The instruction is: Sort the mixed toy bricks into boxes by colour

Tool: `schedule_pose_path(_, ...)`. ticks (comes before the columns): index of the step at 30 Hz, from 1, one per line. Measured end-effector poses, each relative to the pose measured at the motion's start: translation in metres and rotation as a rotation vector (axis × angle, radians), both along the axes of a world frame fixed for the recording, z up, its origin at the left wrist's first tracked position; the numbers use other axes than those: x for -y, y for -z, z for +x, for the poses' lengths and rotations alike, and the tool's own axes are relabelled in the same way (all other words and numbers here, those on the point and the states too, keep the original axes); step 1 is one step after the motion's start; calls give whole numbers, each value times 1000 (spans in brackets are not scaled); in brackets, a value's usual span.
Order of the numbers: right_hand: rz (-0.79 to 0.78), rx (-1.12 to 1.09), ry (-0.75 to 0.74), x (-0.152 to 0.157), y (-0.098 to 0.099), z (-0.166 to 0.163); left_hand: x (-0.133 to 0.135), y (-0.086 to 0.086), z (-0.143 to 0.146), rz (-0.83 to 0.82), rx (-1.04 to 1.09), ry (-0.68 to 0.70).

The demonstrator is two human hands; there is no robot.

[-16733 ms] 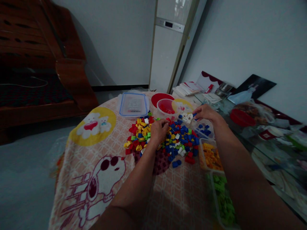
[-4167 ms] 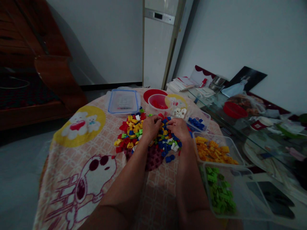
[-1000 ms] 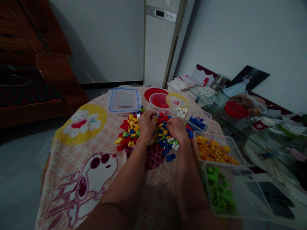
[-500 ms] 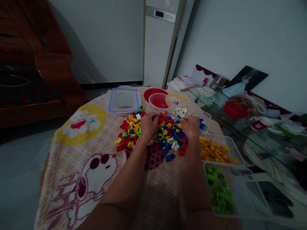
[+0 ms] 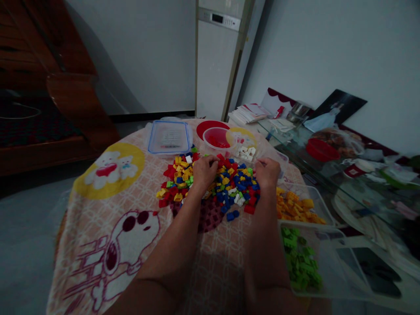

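Nearest you, beside your right forearm, sits the tub of green bricks [image 5: 331, 262]. Just past it, below and to the right of your right hand [image 5: 267, 173], is the tub of orange bricks [image 5: 320, 203]. That hand is curled knuckles-up at the right edge of the brick pile [image 5: 226, 183], and you cannot tell whether its fingers enclose a brick. Your left hand [image 5: 204, 169] presses fingers-down into the pile's far left part; whether it pinches anything is hidden. A second ago the two hands worked almost touching. Now the right one has slid off to the right, leaving bricks bare between them. Left of the left hand, the cartoon tablecloth [image 5: 131, 236] lies open out to the table's rim. Beyond your fingertips stand white bricks [image 5: 246, 152], a red bowl [image 5: 207, 142] and a blue-rimmed lid [image 5: 169, 136], whose label is too blurred to read.
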State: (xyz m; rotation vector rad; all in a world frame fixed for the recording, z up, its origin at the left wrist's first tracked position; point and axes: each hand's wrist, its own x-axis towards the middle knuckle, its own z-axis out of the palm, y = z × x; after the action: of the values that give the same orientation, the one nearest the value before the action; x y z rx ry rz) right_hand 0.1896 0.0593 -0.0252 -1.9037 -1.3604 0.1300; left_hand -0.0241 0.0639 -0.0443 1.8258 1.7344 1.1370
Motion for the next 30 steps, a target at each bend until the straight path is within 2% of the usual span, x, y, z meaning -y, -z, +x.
schedule_pose_path(6, -138, 7, -312, 3, -6, -37, -1, 2, 0, 7, 10, -1)
schedule_pose_path(13, -326, 192, -490, 16, -17, -66, -1, 0, 0, 0, 12, 6)
schedule_pose_path(18, -380, 351, -516, 17, -20, -71, -2, 2, -1, 4, 6, 9)
schedule_pose_path(30, -342, 293, -513, 16, -19, -69, -2, 1, 1, 11, 5, 3)
